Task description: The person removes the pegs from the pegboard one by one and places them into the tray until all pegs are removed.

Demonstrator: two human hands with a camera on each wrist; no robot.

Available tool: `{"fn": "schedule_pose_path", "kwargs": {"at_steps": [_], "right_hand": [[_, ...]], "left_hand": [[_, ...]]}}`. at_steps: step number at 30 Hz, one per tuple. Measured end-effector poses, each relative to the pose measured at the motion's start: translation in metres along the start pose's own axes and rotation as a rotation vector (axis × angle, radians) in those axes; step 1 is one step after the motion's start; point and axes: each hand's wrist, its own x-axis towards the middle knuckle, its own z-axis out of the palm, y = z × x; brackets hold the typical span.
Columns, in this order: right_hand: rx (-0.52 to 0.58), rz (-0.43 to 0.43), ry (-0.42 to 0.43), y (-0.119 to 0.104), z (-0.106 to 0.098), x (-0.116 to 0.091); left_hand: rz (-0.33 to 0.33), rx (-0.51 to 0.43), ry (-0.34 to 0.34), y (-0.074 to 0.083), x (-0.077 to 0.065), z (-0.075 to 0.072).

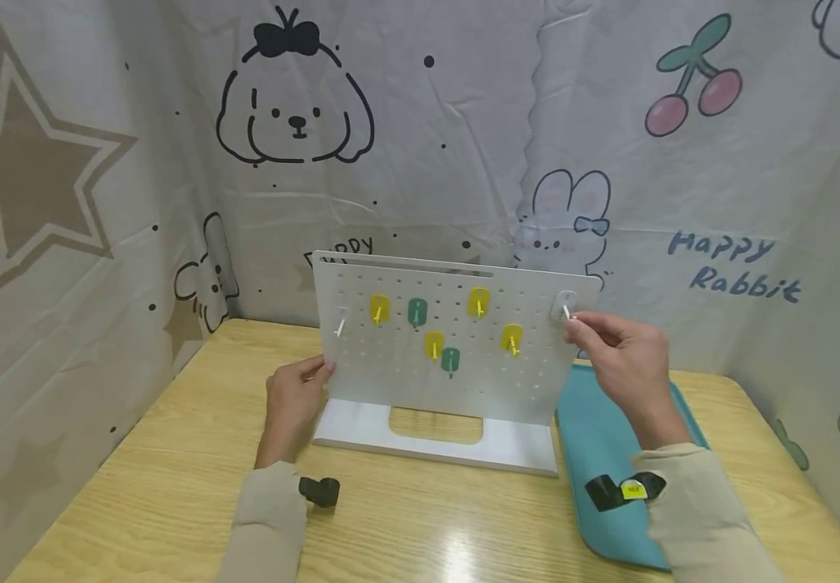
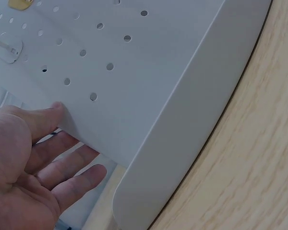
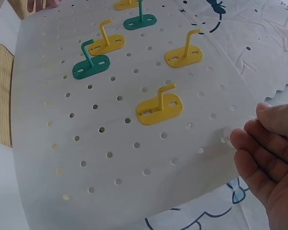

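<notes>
A white pegboard [image 1: 390, 380] stands upright on its flat base [image 1: 522, 445]. At its upper right, my right hand [image 1: 627, 356] pinches a white hook [image 1: 565, 308] between thumb and fingers; in the right wrist view the fingers [image 3: 259, 165] mostly hide that hook. My left hand [image 1: 296, 405] holds the board's left edge, with the thumb [image 2: 48, 117] on the front face and the other fingers reaching behind the edge. Several yellow hooks [image 1: 478, 303] and two green hooks [image 1: 417, 313] are mounted between. Another white hook [image 1: 341, 321] sits near the left edge.
A blue-green tray [image 1: 609, 518] lies right of the board, partly under my right forearm. The wooden table [image 1: 390, 526] is bounded by a printed fabric curtain [image 1: 427, 186] behind and at both sides. Each wrist carries a black camera mount [image 1: 321, 491].
</notes>
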Motion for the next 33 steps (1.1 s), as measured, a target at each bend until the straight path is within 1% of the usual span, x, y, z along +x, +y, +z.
{"fn": "schedule_pose_path", "kwargs": {"at_steps": [7, 10, 12, 15, 17, 21, 23, 26, 33], "right_hand": [[0.01, -0.021, 0.014, 0.003, -0.015, -0.001], [0.005, -0.02, 0.015, 0.01, -0.023, -0.004], [-0.006, -0.004, 0.017, 0.015, -0.028, -0.006], [-0.027, 0.03, 0.018, 0.026, -0.034, -0.01], [-0.045, 0.055, 0.014, 0.034, -0.037, -0.013], [-0.094, 0.123, -0.015, 0.05, -0.04, -0.018], [-0.109, 0.168, -0.039, 0.058, -0.04, -0.02], [-0.104, 0.222, -0.072, 0.069, -0.038, -0.022], [-0.107, 0.316, -0.135, 0.093, -0.03, -0.027]], "left_hand": [[0.01, 0.0, 0.005, 0.0, 0.001, -0.001], [0.012, -0.003, 0.007, 0.0, 0.002, -0.001], [0.008, -0.004, 0.008, 0.0, 0.002, -0.002], [-0.006, 0.001, 0.011, 0.001, 0.001, -0.003], [-0.004, 0.002, 0.008, 0.002, 0.001, -0.003], [-0.001, 0.005, 0.008, 0.002, 0.0, -0.005], [0.0, 0.005, 0.006, 0.001, 0.0, -0.005], [-0.004, 0.006, 0.002, 0.001, 0.0, -0.005], [-0.013, -0.028, -0.004, 0.001, -0.001, -0.001]]}}
